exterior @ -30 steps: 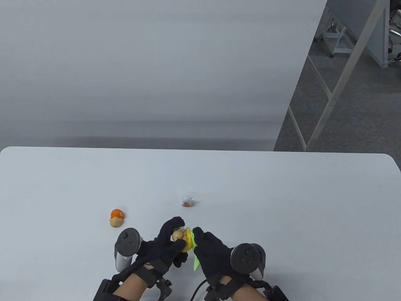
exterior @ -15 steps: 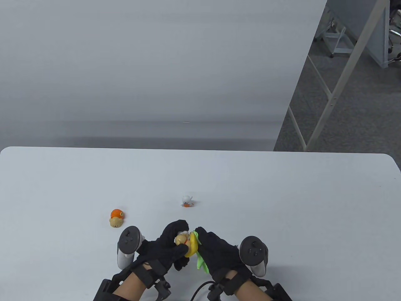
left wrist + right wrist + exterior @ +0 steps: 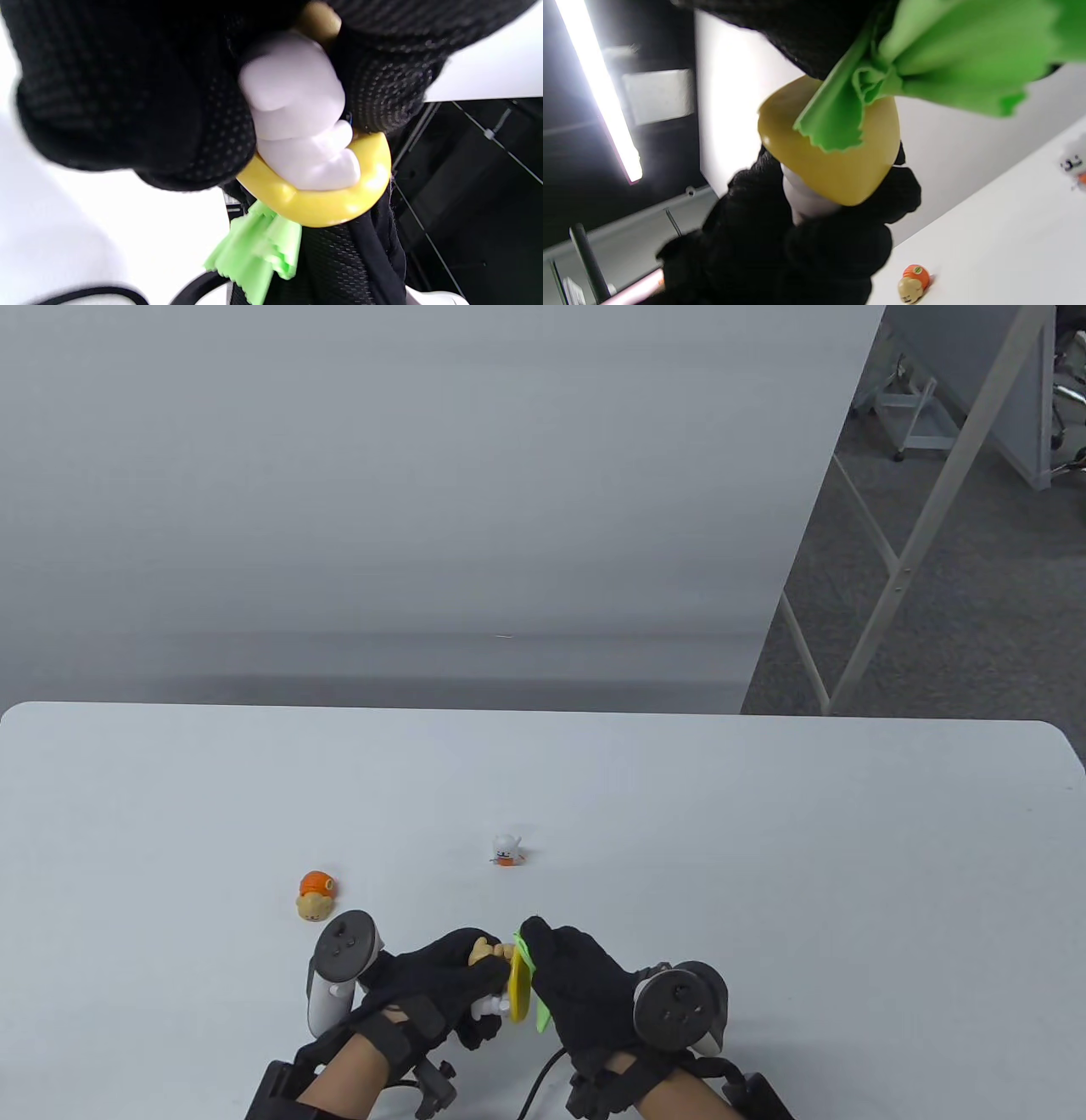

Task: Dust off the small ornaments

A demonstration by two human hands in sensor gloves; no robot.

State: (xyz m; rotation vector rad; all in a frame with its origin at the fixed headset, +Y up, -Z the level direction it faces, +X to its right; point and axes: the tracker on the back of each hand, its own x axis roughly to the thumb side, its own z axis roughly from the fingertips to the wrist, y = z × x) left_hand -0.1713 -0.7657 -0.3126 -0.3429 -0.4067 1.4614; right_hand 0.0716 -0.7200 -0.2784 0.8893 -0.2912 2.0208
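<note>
Right now the figurine (image 3: 506,984), a white and tan figure on a round yellow base, is held above the tabletop (image 3: 764,857) near its front edge, tipped on its side so the base faces right. The left hand (image 3: 441,980) grips it, its gloved fingers (image 3: 127,106) wrapped closed around the white body, as the left wrist view shows, with the yellow base rim sticking out below them. Against the flat underside of that base lies a green cloth (image 3: 925,55), bunched and pinched in the closed fingers of the right hand (image 3: 585,984); in the right wrist view the cloth's scalloped edge drapes over the base. From above, cloth and base sit sandwiched between the two hands, which all but touch. Beyond the figurine, farther from the front edge and slightly right, a small white ornament (image 3: 506,849) with an orange part stands on the tabletop, apart from both hands. To the figurine's left and a little farther back lies an orange and tan ornament (image 3: 316,895), just beside the tracker (image 3: 339,963) on the left hand. A second tracker (image 3: 679,997) rides the right hand, on the figurine's right.
</note>
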